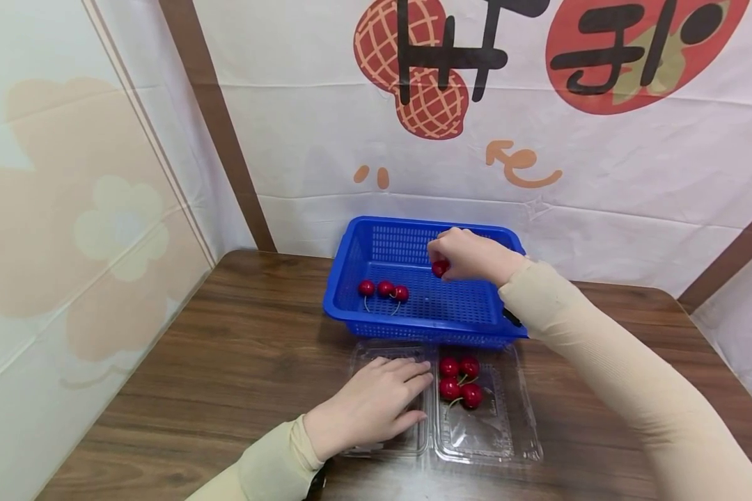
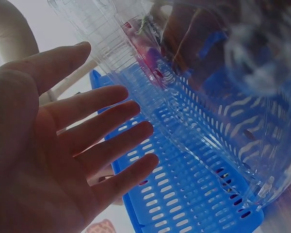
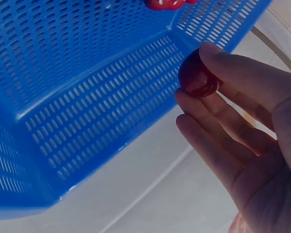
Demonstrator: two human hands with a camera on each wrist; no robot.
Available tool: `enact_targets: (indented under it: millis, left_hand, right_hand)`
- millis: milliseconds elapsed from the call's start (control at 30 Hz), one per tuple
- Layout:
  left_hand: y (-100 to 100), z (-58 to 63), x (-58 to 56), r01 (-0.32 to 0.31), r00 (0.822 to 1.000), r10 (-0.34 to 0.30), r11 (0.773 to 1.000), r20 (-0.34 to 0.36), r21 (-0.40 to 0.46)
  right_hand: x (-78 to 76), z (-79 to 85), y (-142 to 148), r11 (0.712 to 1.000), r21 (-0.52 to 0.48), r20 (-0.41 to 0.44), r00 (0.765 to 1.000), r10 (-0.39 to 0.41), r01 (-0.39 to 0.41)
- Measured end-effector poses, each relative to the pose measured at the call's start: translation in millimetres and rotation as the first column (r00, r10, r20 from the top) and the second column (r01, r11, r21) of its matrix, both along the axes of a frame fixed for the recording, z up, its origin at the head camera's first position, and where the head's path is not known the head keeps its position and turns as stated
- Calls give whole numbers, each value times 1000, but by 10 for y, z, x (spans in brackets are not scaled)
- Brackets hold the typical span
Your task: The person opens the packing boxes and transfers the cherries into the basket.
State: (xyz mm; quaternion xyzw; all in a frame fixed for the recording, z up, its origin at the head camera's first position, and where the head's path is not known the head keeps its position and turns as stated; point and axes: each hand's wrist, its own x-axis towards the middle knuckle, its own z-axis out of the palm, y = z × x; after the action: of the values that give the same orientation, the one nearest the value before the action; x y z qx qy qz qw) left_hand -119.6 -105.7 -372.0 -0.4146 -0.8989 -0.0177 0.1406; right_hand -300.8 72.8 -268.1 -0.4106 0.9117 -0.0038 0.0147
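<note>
Head view: the right grip (image 1: 470, 252) holds one red cherry (image 1: 440, 268) at its fingertips, above the blue basket (image 1: 451, 296), where three cherries (image 1: 385, 289) lie to the left. The left grip (image 1: 376, 400) is relaxed, over the clear box (image 1: 476, 440), whose right half contains four cherries (image 1: 472, 396). Left wrist view: its fingers are extended near the box. Right wrist view: the red cherry is pinched between thumb and fingertips, apart from the palm.

I read the basket (image 1: 426, 327) as smooth, semi-gloss plastic, the cherries (image 1: 449, 388) as glossy, the box (image 1: 476, 437) as clear, shiny plastic. Over my feed, the table (image 1: 257, 334) looks wood-grained, the backdrop (image 1: 301, 104) creased cloth, the sleeves (image 1: 652, 390) matt cloth.
</note>
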Motion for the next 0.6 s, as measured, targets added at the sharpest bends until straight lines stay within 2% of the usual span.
enact_targets:
  millis: [600]
  left_hand:
    - [-1,-1,7,-8,1000,8,1000,4,-2]
  right_hand:
    - [-255,-201,-132,998,12,77,995,-69,68]
